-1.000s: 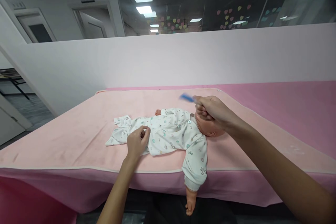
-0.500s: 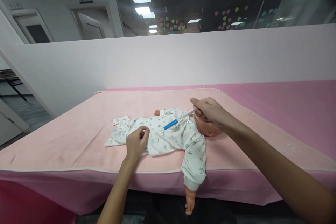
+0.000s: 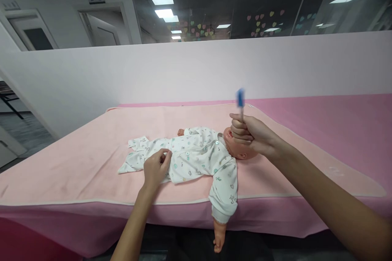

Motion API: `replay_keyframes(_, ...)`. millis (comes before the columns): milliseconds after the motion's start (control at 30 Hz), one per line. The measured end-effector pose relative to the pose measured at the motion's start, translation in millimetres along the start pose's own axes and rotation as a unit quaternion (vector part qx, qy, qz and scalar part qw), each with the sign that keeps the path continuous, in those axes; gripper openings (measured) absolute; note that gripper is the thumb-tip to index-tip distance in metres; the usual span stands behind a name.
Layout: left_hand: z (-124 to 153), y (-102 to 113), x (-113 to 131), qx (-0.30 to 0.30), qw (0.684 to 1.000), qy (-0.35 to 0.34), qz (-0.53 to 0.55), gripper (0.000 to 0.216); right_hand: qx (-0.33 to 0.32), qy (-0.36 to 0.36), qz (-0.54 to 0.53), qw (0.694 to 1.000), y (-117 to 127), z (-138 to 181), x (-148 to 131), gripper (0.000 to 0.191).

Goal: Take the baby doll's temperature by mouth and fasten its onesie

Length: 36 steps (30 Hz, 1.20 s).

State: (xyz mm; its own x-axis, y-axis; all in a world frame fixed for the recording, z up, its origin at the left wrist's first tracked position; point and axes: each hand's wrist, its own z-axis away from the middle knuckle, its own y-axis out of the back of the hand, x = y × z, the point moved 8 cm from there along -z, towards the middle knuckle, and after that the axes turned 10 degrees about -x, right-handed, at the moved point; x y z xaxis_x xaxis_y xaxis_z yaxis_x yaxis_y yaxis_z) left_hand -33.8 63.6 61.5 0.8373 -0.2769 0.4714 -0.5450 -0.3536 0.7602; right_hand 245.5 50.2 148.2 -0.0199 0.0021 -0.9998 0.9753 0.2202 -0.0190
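Note:
A baby doll [image 3: 196, 155] in a white patterned outfit lies on its back, head to the right, one arm hanging over the front edge. My right hand [image 3: 249, 132] is closed in a fist above the doll's head, partly covering its face. From the fist a slim clear tube with a blue end [image 3: 240, 98] points upward, smeared by motion; it resembles a cased thermometer. My left hand [image 3: 156, 167] rests at the doll's hip with its fingers curled against the clothing. Whatever those fingers may hold is hidden.
A peach blanket [image 3: 88, 151] lies under the doll on a table with a pink cover [image 3: 343, 130]. Behind it rises a low white wall [image 3: 190, 73] with dark glass above. A dark floor shows at the far left.
My right hand has swung the clear tube from pointing down-left over the doll's chest to standing upright, blue end up. My left hand stays at the doll's hip. The view has shifted slightly.

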Motion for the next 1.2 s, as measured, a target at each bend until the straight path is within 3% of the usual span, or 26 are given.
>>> replay_keyframes(133, 0, 0, 0, -0.001, 1.0, -0.003, 0.003, 0.025, 0.021, 0.005, 0.026, 0.999, 11, 4, -3, 0.046)
replay_keyframes(300, 0, 0, -1, -0.001, 1.0, -0.003, 0.0, 0.026, -0.051, -0.032, 0.003, 0.998, 17, 1, -6, 0.043)
replay_keyframes(467, 0, 0, 0, 0.002, 1.0, -0.007, -0.004, 0.026, -0.031, -0.035, 0.048, 0.998, 32, -6, -9, 0.042)
replay_keyframes(767, 0, 0, 0, -0.003, 1.0, -0.001, -0.003, 0.026, 0.006, -0.031, 0.079, 0.996, 26, 2, 0, 0.043)
replay_keyframes(1000, 0, 0, 1, 0.0, 1.0, -0.005, -0.002, 0.027, -0.008, -0.041, 0.101, 0.994, 18, 3, 6, 0.044)
replay_keyframes(1200, 0, 0, 1, -0.003, 1.0, -0.004, 0.0, 0.026, 0.048, -0.001, 0.18, 0.983, 21, 4, -4, 0.046)
